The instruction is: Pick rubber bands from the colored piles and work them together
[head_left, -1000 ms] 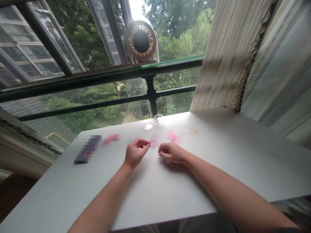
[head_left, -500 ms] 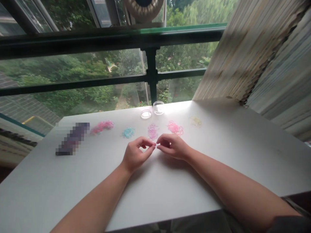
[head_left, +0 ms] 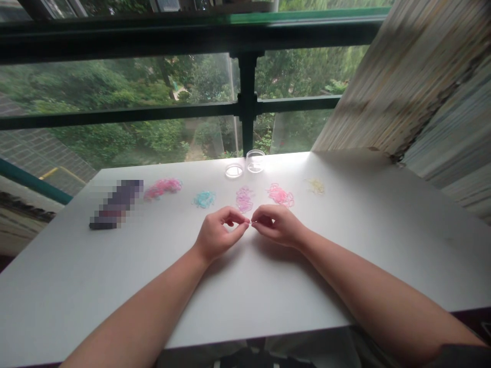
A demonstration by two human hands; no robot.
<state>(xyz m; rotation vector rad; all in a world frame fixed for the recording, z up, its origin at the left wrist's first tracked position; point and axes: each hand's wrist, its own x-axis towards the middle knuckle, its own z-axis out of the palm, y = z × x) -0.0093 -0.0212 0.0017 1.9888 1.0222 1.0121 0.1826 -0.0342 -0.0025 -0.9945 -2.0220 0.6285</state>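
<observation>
Over the white table [head_left: 230, 306], my left hand [head_left: 222, 232] and my right hand [head_left: 280, 225] meet almost tip to tip. Thumb and forefinger are pinched together on each. Between the fingertips a thin, pale strand just shows, which looks like a small rubber band [head_left: 250, 222]; most of it is hidden. Right behind the hands lies a pile of lilac rubber bands [head_left: 244, 199]. A pile of pink rubber bands [head_left: 281, 195] is just beyond my right hand, and turquoise rubber bands [head_left: 204, 199] lie beyond my left.
Farther left are a mixed pink pile of bands [head_left: 163, 188] and a blurred-out dark oblong object [head_left: 117, 204]. Yellowish bands [head_left: 316, 186] lie to the right. A clear round container [head_left: 255, 162] and its lid [head_left: 234, 171] stand at the window-side edge. A curtain [head_left: 360, 97] hangs at right.
The right thumb and forefinger have closed from a slight gap into a pinch at the left fingertips. The camera view has tipped down slightly; the piles lie as before.
</observation>
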